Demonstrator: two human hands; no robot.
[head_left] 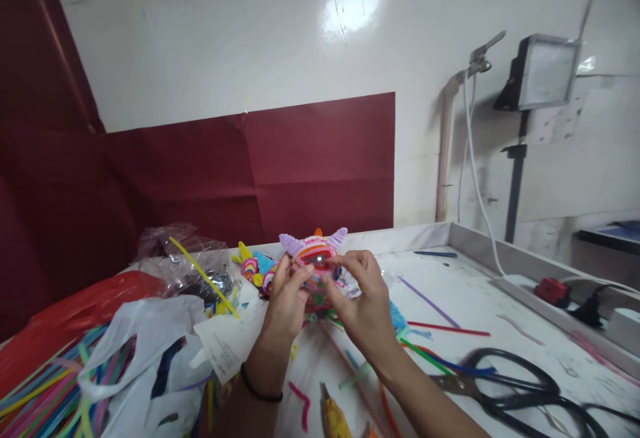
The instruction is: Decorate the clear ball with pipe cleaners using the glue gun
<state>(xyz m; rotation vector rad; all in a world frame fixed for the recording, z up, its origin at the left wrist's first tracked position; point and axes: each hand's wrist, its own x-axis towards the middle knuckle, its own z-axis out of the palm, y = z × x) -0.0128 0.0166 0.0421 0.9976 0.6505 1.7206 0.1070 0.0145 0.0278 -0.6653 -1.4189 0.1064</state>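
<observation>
— Surface and room?

— We note a white worktable (pixel 500 291) with a raised rim, littered with loose pipe cleaners (pixel 433 305). Dark red paper (pixel 320 165) covers the lower wall behind it; a lamp on a stand (pixel 543 75) and a white cable (pixel 475 185) sit at the right. Black scissors (pixel 520 391) lie at the near right.

— The item in hand?

— We record a striped pipe-cleaner figure (pixel 316 255) held above the table's middle, upright, two purple ears pointing up, its long axis running left to right, face toward the camera. The left hand (pixel 285 305) pinches its left edge between thumb and fingers; the right hand (pixel 363 305) pinches the right edge likewise, fingers curled close.

— Containers?

— We find a white plastic bag (pixel 150 351) at the left beside bundled coloured pipe cleaners (pixel 45 398), and a clear bag (pixel 185 271) behind it; its contents we cannot tell. A second small figure (pixel 255 268) stands just left of the held one.
</observation>
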